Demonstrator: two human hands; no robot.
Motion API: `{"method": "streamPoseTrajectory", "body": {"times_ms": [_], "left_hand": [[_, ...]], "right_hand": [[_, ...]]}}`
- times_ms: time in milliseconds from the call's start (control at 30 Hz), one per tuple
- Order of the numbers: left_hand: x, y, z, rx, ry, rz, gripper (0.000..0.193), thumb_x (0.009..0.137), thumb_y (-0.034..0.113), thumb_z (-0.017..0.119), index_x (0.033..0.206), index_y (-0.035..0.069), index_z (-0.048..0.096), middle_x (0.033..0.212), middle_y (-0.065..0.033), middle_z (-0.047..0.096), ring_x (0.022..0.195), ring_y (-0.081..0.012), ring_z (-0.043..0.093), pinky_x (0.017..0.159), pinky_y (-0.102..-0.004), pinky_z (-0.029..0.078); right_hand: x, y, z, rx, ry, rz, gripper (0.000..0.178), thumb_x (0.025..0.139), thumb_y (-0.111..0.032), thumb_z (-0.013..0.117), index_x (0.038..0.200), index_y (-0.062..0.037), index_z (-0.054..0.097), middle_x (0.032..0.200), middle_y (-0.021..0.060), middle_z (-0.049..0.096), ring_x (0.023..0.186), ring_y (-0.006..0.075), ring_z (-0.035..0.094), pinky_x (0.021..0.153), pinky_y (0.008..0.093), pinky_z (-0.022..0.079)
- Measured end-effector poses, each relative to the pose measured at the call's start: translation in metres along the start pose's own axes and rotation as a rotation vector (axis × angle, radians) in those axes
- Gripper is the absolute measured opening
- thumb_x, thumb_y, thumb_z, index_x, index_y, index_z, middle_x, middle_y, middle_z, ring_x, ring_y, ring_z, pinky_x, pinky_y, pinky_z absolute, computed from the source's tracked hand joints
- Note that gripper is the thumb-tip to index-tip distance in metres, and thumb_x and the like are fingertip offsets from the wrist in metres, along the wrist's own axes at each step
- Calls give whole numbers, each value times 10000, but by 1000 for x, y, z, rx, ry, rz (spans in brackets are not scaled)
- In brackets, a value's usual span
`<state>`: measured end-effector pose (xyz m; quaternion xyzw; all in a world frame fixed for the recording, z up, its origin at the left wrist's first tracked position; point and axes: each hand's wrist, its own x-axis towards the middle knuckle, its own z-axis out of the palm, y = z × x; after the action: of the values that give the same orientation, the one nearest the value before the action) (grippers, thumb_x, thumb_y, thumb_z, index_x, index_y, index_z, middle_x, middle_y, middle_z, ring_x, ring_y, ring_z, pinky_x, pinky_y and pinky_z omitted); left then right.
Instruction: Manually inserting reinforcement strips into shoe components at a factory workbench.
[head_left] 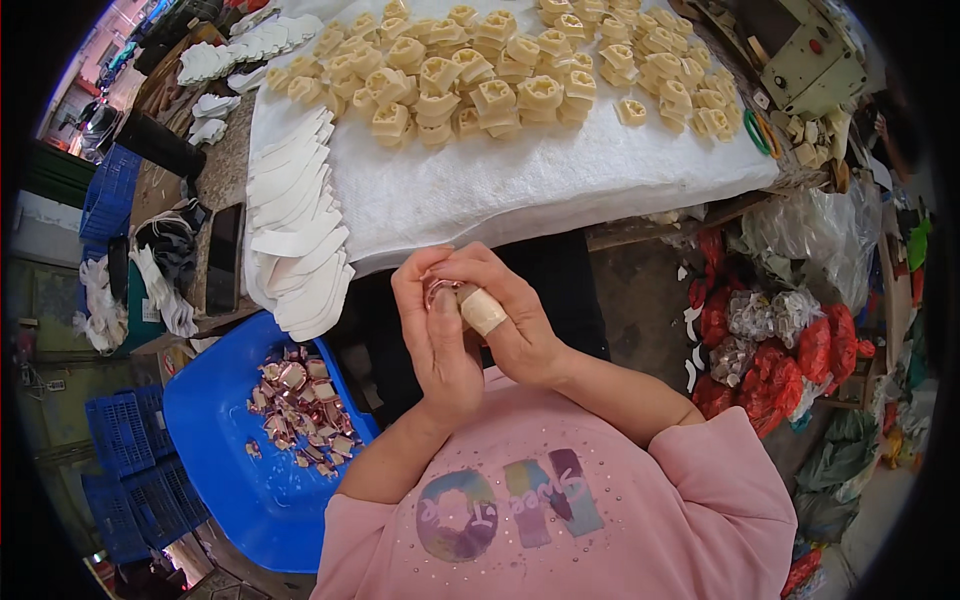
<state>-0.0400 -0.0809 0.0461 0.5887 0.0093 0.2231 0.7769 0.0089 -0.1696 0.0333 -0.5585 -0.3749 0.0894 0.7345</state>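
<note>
My left hand [437,340] and my right hand [510,320] are closed together in front of my chest, just off the table's near edge. Between their fingers is a small shiny pink piece [438,290], mostly hidden by them. A pale cream wrap, which looks like tape, covers my right thumb. Many hollow cream-coloured moulded pieces [470,75] lie heaped on the white cloth [560,180] beyond my hands. To their left, flat white curved cut-outs [297,225] are fanned in an overlapping row. A blue basin [215,430] at the lower left holds a pile of pink-and-cream pieces [305,405].
A dark phone [224,258] and white gloves [160,290] lie at the table's left side. Blue crates [130,440] stand beyond the basin. At the right are red plastic bags [765,385], clear plastic sheeting [820,240] and a grey-green machine [815,60].
</note>
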Motion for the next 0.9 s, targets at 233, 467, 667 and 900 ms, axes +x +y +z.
{"method": "streamPoseTrajectory", "body": {"times_ms": [233,467,667,900], "left_hand": [[8,2,-10,-300,-97,-295,733,892,637,293,1434,171,131,1060,-43,515,839,-152,506,664,-278,419],[12,0,-16,315,-133,-72,871,878,644,329,1407,11,49,955,-128,537,664,-164,504,577,-287,445],[9,-9,-20,525,-238,120,684,917,390,499,1355,-43,202,981,-169,540,807,-193,592,718,-316,481],[14,20,-14,461,-210,-140,443,730,-111,611,1146,-19,487,1031,-62,493,900,-111,538,763,-222,472]], "right_hand": [[3,-8,-17,161,24,342,371,975,-269,386,1255,-40,469,975,52,512,826,127,510,723,280,438],[21,-30,-31,-649,70,-3,310,828,-234,622,1043,-16,567,747,106,547,605,246,537,576,326,450],[15,-26,-33,-292,68,222,277,860,-249,597,950,12,586,725,118,592,660,224,604,596,330,469],[16,-6,-49,196,60,557,227,911,-257,538,875,-37,576,704,9,530,633,77,502,573,225,415]]}}
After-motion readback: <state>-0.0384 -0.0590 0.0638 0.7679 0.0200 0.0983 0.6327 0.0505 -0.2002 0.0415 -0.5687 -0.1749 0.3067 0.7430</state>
